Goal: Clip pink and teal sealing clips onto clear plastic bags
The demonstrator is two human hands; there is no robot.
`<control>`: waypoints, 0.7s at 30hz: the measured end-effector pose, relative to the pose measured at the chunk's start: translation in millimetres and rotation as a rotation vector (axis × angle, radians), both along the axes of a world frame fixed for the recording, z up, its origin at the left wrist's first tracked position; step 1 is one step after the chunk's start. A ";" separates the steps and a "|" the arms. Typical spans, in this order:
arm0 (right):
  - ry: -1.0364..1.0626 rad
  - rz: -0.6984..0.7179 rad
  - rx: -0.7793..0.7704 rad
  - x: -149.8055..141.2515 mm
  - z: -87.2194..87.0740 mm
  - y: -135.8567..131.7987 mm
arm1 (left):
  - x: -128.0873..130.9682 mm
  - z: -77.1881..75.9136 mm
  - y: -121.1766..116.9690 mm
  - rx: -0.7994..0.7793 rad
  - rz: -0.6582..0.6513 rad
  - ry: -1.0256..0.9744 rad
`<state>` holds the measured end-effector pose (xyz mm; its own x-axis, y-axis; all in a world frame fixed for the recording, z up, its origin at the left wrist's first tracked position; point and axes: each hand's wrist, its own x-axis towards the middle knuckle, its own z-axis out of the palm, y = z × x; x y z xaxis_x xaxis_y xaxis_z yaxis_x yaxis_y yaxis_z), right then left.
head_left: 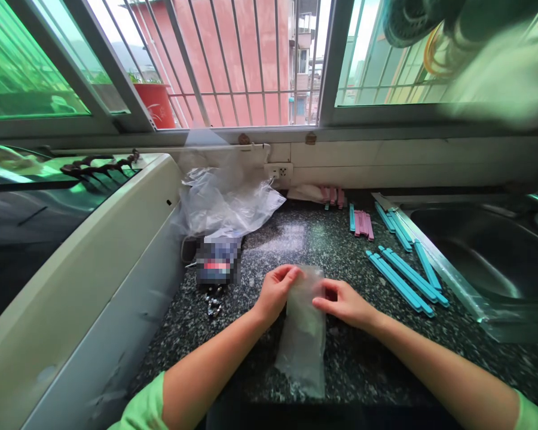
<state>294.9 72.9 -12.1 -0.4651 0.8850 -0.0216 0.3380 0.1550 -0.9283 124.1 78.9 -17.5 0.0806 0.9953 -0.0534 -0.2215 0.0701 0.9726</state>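
A narrow, see-through plastic bag (302,340) hangs between my hands above the front of the dark speckled counter. My left hand (278,292) pinches its upper left edge, thumb against fingers. On the right edge, my right hand (343,303) grips the bag between thumb and fingers, a little lower. No contents can be made out in the bag. To the right of my right hand lie several long blue bag-sealing clips (406,280). Shorter pink clips (364,224) sit side by side farther back.
Crumpled clear plastic bags (233,200) lie at the back left, above a phone-like item (217,260) with a beaded strap (214,301). More pink clips (334,197) rest near the wall. A steel sink (484,239) is at right; a cream-coloured appliance (94,239) borders the left.
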 end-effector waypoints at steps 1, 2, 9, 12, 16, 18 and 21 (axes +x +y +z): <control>0.002 0.013 -0.027 -1.1 -0.2 -1.3 | 0.1 -0.5 0.2 -0.015 0.019 -0.032; 0.008 0.011 -0.042 -1.9 -0.5 -2.3 | 0.3 -0.9 0.7 -0.036 0.035 -0.072; 0.070 -0.027 -0.016 -1.1 -2.6 -1.8 | -1.1 0.2 3.5 -0.107 -0.122 -0.194; 0.050 0.015 -0.030 -1.5 -2.3 -3.4 | -2.4 -0.6 4.3 -0.106 -0.202 -0.122; -0.075 0.074 -0.069 -5.0 -4.9 -11.7 | -4.3 3.9 6.1 -0.093 -0.033 -0.206; -0.156 0.059 -0.027 -6.8 -7.9 -15.9 | -5.4 7.7 6.4 -0.082 0.003 -0.242; -0.202 0.052 0.028 -7.7 -9.9 -18.0 | -6.6 10.1 5.2 -0.067 -0.004 -0.228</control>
